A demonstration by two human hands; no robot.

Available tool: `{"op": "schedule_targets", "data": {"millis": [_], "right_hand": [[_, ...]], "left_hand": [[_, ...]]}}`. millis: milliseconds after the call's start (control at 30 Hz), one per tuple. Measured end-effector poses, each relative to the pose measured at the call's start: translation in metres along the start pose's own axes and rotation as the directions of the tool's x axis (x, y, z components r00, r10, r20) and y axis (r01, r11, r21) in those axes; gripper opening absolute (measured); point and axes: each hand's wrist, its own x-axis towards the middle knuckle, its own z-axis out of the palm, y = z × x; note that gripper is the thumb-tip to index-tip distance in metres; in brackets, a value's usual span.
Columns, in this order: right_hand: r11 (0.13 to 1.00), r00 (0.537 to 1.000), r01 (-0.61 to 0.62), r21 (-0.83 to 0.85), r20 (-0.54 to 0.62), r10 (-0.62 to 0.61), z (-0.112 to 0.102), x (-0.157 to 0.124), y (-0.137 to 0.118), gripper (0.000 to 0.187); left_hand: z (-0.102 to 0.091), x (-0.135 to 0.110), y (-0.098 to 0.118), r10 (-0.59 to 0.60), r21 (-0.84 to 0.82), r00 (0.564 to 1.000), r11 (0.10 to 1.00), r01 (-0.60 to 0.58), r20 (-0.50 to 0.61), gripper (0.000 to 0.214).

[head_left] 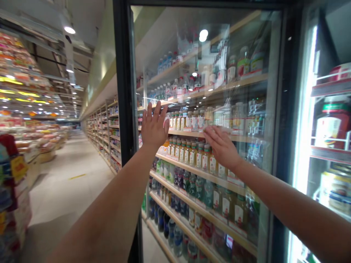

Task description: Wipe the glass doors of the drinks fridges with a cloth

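Observation:
An open glass cooler door (252, 33) in a dark frame stands in front of me, with shelved bottles showing through the pane. My left hand (154, 128) is raised to the left part of the glass, palm forward and fingers spread. Farther right, my right hand (219, 144) lies flat at the pane with its fingers stretched out close together. A pale patch shows along those fingers; whether it is a thin cloth or a reflection I cannot tell. Neither hand visibly grips anything.
At the right is the lit cooler interior, where a red bottle (333, 124) stands on a wire-edged shelf. To the left of the door, an aisle floor (79, 182) runs back between long shelves (109, 128) and stacked goods displays (16, 175).

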Motion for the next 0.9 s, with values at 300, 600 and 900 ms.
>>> {"op": "schedule_targets", "data": {"millis": [300,600,900], "right_hand": [[0.985,0.980,-0.167,-0.045,-0.117,0.161,-0.026,-0.033,0.043,0.061],[0.967,0.960,-0.246,-0.062,-0.154,0.235,-0.046,-0.050,0.075,0.056],[0.868,0.833,-0.493,-0.052,-0.317,0.454,-0.043,-0.055,0.101,0.051]], "left_hand": [[0.001,0.000,-0.001,-0.008,-0.009,1.000,1.000,0.008,0.007,0.059],[0.000,0.001,-0.001,0.004,0.008,1.000,1.000,-0.004,-0.002,0.059],[0.001,0.000,0.000,0.020,0.037,0.999,0.999,-0.019,-0.031,0.057]]}}
